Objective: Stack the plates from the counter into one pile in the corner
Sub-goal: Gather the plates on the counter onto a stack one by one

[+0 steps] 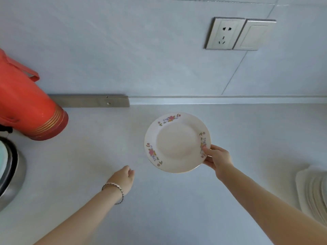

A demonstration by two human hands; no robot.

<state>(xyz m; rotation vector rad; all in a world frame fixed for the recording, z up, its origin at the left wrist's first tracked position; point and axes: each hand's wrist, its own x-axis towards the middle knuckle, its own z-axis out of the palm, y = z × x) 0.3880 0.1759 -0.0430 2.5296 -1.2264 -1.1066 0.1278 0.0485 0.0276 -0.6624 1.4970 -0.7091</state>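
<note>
A white plate (174, 142) with pink and purple flower prints on its rim hangs tilted over the middle of the pale counter (99, 142). My right hand (216, 159) pinches its right rim, thumb on top and fingers underneath. My left hand (123, 177), a bracelet on its wrist, hovers to the left of the plate with loosely curled fingers and holds nothing.
A red thermos (26, 105) stands at the left by the wall. A steel pot (10, 172) sits at the left edge. A ribbed white tray (313, 191) lies at the right edge. A socket and a switch (238, 33) are on the wall.
</note>
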